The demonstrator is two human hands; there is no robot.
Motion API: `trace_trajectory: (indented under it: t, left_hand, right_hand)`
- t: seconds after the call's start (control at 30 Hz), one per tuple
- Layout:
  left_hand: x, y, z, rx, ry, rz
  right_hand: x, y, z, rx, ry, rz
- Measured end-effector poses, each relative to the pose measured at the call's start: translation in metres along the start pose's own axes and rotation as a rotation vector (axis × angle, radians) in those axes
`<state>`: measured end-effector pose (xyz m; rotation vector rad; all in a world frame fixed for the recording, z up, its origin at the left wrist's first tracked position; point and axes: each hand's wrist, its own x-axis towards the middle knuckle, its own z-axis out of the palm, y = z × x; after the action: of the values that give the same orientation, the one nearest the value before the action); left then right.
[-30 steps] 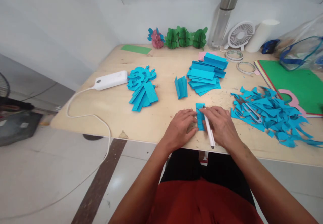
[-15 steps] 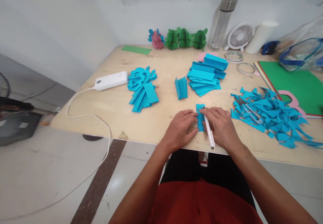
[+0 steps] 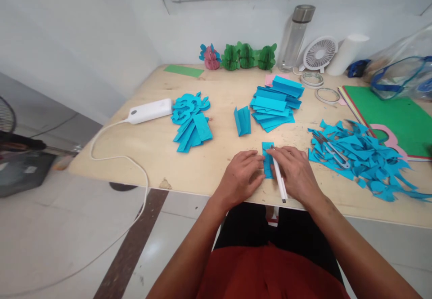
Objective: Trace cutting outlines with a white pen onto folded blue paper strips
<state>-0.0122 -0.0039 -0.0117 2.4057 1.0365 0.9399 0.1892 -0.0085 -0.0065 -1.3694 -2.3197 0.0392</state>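
A narrow folded strip of blue paper (image 3: 267,164) lies upright near the table's front edge between my hands. My left hand (image 3: 242,176) rests beside it, fingers slightly bent and thumb apart, with the fingertips on the strip's left edge. A white pen (image 3: 279,180) is gripped in my right hand (image 3: 296,173), its dark tip at the upper right of the strip and its rear end pointing toward me. The right fingertips also touch the paper. Just beyond stands a folded blue paper piece (image 3: 242,121). Further back is a pile of folded blue papers (image 3: 273,103).
Blue scraps (image 3: 374,164) with scissors (image 3: 332,150) on them lie right, beside green sheets (image 3: 398,123). Cut blue shapes (image 3: 192,119) and a white power bank (image 3: 150,111) with a cable are left. Paper figures (image 3: 246,57), a bottle (image 3: 297,38) and a fan (image 3: 319,54) stand behind.
The whole view has shifted slightly, with the table things now a little lower in the picture. Both hands, the pen and the blue strip keep nearly the same places relative to each other.
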Motion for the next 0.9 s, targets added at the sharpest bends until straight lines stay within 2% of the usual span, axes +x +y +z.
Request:
trace_trajectory:
  t: [0.3, 0.9]
  left_hand:
    - [0.0003, 0.0032, 0.002, 0.147, -0.055, 0.062]
    - [-0.0002, 0.0052, 0.0036, 0.218, -0.016, 0.097]
  right_hand:
    - [0.0, 0.0003, 0.0005, -0.003, 0.013, -0.012]
    - [0.0008, -0.0012, -0.0006, -0.003, 0.032, -0.019]
